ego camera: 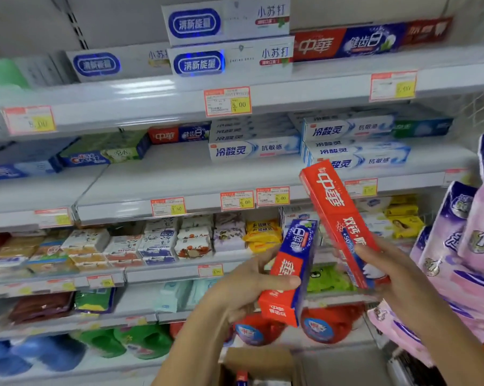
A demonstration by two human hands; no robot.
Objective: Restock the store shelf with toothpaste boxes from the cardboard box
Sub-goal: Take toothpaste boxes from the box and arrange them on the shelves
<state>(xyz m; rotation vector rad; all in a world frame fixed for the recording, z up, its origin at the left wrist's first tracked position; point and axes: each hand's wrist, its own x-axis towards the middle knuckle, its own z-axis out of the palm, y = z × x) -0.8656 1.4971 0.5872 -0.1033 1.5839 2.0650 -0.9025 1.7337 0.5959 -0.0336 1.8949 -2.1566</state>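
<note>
The left hand (246,285) is gripping the lower half of a red-and-blue toothpaste box (291,271), thumb curling across its front, so the box is standing up out of the fist with its label readable. Just right of that grip, the right hand (397,277) is clasping the bottom end of a longer red toothpaste box (341,218), which is tilting up toward the shelf (179,176) above both hands, probably aiming for the bare stretch there. Directly below the two grips, the cardboard box (257,363) is sitting open; something red is showing inside, likely more stock, though too cut off to tell.
</note>
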